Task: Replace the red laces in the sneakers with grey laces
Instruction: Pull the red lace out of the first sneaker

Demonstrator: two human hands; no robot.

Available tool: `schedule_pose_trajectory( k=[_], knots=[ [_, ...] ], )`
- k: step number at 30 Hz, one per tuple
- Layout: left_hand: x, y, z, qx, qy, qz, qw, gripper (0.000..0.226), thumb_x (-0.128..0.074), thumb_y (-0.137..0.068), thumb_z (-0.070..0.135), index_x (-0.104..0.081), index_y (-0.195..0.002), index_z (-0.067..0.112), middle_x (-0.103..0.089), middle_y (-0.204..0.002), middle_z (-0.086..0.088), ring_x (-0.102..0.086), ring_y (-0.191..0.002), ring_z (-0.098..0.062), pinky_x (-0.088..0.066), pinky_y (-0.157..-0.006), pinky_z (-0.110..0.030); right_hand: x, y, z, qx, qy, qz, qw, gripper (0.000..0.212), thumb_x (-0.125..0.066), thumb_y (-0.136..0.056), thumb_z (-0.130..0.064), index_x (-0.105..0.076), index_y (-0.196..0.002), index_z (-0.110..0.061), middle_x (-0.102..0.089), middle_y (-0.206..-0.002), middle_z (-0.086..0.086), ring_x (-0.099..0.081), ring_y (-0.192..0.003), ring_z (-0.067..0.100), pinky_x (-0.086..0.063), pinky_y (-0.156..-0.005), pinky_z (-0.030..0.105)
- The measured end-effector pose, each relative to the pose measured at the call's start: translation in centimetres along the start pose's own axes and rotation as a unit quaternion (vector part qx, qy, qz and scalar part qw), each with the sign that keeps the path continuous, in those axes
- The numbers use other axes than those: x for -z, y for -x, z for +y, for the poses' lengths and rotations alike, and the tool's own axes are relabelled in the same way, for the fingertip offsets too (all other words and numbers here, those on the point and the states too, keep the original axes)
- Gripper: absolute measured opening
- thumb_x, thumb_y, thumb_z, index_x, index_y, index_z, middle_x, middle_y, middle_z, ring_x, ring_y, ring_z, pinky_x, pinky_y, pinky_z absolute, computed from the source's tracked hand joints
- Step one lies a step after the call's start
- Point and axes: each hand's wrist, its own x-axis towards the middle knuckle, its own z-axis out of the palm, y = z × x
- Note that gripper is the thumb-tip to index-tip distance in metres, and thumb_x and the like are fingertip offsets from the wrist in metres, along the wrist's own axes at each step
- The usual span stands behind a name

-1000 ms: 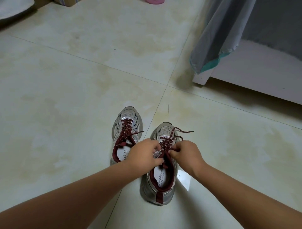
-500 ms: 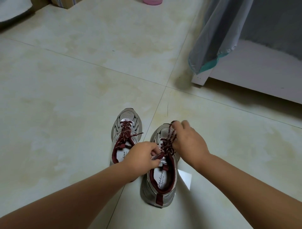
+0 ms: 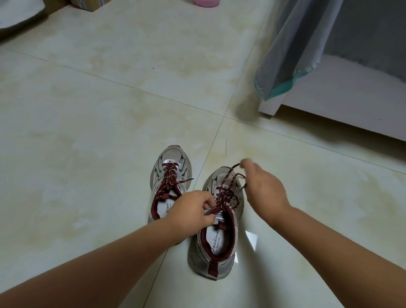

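Two silver-grey sneakers with dark red collars stand side by side on the tiled floor. The left sneaker (image 3: 170, 169) keeps its red lace crossed through the eyelets. On the right sneaker (image 3: 216, 248) the red lace (image 3: 227, 182) is loosened and drawn up toward the toe. My left hand (image 3: 191, 211) pinches the tongue and top edge of the right sneaker. My right hand (image 3: 261, 186) is raised over the shoe's toe side and pinches the lace end, pulling it up and away. No grey lace is in view.
A white cabinet base (image 3: 342, 103) with a grey and teal cloth (image 3: 292, 50) hanging over it stands at the right back. A pink object (image 3: 206, 2) and a cardboard box (image 3: 87, 4) sit at the far edge of the floor.
My right hand has moved from the shoe's knot forward and to the right, drawing the red lace out of its bow. My left hand has stayed on the tongue.
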Motion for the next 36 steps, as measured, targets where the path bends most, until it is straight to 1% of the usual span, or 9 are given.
schedule_pose_trajectory(
  k=[3,7,9,11,14,19,24,30,36],
  knots=[
    [0.0,0.0,-0.1,0.002,0.003,-0.004,1.0,0.017,-0.068,-0.078,0.021,-0.062,-0.094,0.022,-0.046,-0.074,0.017,-0.046,-0.069,-0.001,-0.034,-0.058,-0.012,0.4,-0.4,-0.2,-0.193,-0.188,-0.085,0.959,0.041,-0.059,-0.087,-0.035,-0.038,-0.109,-0.007,-0.058,-0.089,0.012,-0.062,-0.079,0.034,-0.045,-0.061,0.034],
    [0.0,-0.1,0.0,0.005,0.008,0.0,1.0,0.016,-0.069,-0.077,0.021,-0.06,-0.089,0.024,-0.046,-0.072,0.016,-0.045,-0.067,0.0,-0.035,-0.058,-0.013,-1.3,1.1,-1.0,-0.198,-0.281,-0.29,0.893,0.031,-0.053,-0.094,-0.027,-0.048,-0.069,-0.009,-0.048,-0.06,0.008,-0.047,-0.048,0.021,-0.038,-0.042,0.023],
    [0.0,0.0,0.1,0.006,0.01,0.0,1.0,0.016,-0.069,-0.077,0.021,-0.061,-0.091,0.022,-0.046,-0.072,0.016,-0.046,-0.067,-0.001,-0.035,-0.058,-0.013,-1.5,0.7,-0.6,-0.168,-0.267,-0.251,0.915,0.025,-0.048,-0.096,-0.019,-0.051,-0.074,-0.009,-0.049,-0.064,0.007,-0.05,-0.057,0.024,-0.038,-0.048,0.024],
    [0.0,0.1,0.0,0.006,0.017,-0.003,1.0,0.017,-0.068,-0.077,0.02,-0.062,-0.093,0.021,-0.047,-0.073,0.016,-0.046,-0.069,-0.002,-0.035,-0.058,-0.013,-1.3,-0.2,0.6,-0.128,-0.104,-0.152,0.974,0.017,-0.044,-0.095,-0.019,-0.055,-0.088,-0.008,-0.059,-0.082,0.011,-0.054,-0.077,0.029,-0.037,-0.059,0.029],
    [-0.1,0.1,0.0,0.008,0.022,-0.004,1.0,0.017,-0.068,-0.078,0.02,-0.062,-0.093,0.022,-0.048,-0.074,0.015,-0.046,-0.07,-0.002,-0.036,-0.059,-0.013,-0.7,-0.2,1.5,-0.105,0.046,-0.066,0.991,0.022,-0.041,-0.096,-0.028,-0.049,-0.089,-0.009,-0.06,-0.091,0.013,-0.047,-0.073,0.03,-0.035,-0.061,0.031],
    [0.1,0.1,0.0,0.009,0.024,-0.005,1.0,0.016,-0.069,-0.077,0.019,-0.061,-0.092,0.021,-0.048,-0.074,0.015,-0.047,-0.069,-0.002,-0.037,-0.059,-0.013,-1.7,1.5,-0.2,-0.141,-0.256,-0.294,0.91,0.037,-0.048,-0.095,-0.033,-0.048,-0.067,-0.009,-0.046,-0.057,0.007,-0.046,-0.05,0.022,-0.042,-0.049,0.029],
    [0.2,0.2,-0.1,0.006,0.023,-0.014,1.0,0.02,-0.07,-0.078,0.021,-0.062,-0.097,0.021,-0.047,-0.075,0.016,-0.047,-0.071,-0.002,-0.038,-0.062,-0.012,-1.0,-0.1,1.6,-0.134,-0.143,-0.059,0.979,0.033,-0.042,-0.094,-0.02,-0.044,-0.062,-0.011,-0.051,-0.068,0.009,-0.049,-0.073,0.028,-0.032,-0.059,0.032],
    [0.3,0.2,-0.2,0.006,0.016,-0.012,1.0,0.019,-0.07,-0.077,0.021,-0.062,-0.094,0.021,-0.048,-0.075,0.016,-0.047,-0.07,-0.003,-0.041,-0.067,-0.019,-2.8,1.0,-0.4,-0.093,-0.186,-0.259,0.943,0.035,-0.046,-0.095,-0.032,-0.046,-0.064,-0.015,-0.047,-0.061,0.002,-0.048,-0.057,0.02,-0.04,-0.059,0.032],
    [0.2,0.3,-0.1,0.008,0.04,-0.021,0.999,0.019,-0.07,-0.078,0.02,-0.062,-0.095,0.021,-0.048,-0.076,0.015,-0.046,-0.069,-0.002,-0.043,-0.069,-0.019,-1.7,-0.3,2.1,-0.14,-0.056,-0.053,0.987,0.029,-0.035,-0.097,-0.021,-0.057,-0.087,-0.006,-0.063,-0.094,0.018,-0.054,-0.08,0.032,-0.035,-0.064,0.03]
  ],
)
